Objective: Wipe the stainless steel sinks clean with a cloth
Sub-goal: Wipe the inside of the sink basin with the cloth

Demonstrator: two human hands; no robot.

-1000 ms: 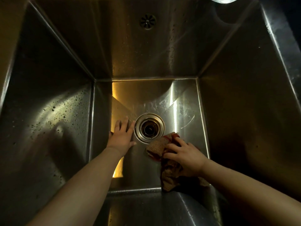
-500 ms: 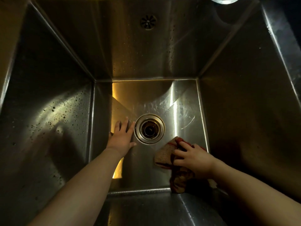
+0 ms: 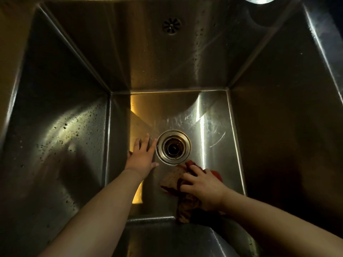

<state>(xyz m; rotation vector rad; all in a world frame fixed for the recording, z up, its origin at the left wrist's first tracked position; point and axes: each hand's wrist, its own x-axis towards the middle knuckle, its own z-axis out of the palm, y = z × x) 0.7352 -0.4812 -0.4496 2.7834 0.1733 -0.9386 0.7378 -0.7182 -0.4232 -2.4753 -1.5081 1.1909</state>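
I see my left hand [image 3: 142, 156] flat on the floor of the sink [image 3: 213, 115], just left of the drain [image 3: 173, 146]. Its grip is spread wide and holds nothing. My right hand [image 3: 202, 186] sits just below and right of the drain, grip curled over the reddish-brown cloth [image 3: 171, 178], which lies bunched on the sink floor beside the drain's rim. Dark specks [image 3: 65, 125] dot the wall left of the drain, and an overflow grille [image 3: 171, 25] sits high on the wall beyond it.

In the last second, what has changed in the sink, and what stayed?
The right hand, gripping the cloth, slid it right across the sink floor, then back left, near the drain. Nothing was picked up or let go. The left hand stayed flat on the floor beside the drain.
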